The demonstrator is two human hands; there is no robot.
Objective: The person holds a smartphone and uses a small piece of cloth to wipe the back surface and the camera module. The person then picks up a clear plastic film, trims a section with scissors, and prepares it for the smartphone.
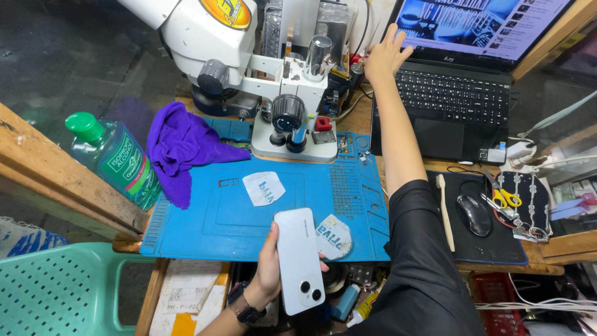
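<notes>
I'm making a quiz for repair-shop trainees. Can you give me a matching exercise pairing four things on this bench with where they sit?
Things:
1. white phone
2. purple cloth
3. green-capped bottle
4. computer mouse

Places:
A. on the black pad by the laptop
B. at the blue mat's far left corner
C. on the wooden ledge left of the mat
D. in the left hand

Pairs: 1-D, 2-B, 3-C, 4-A
</notes>
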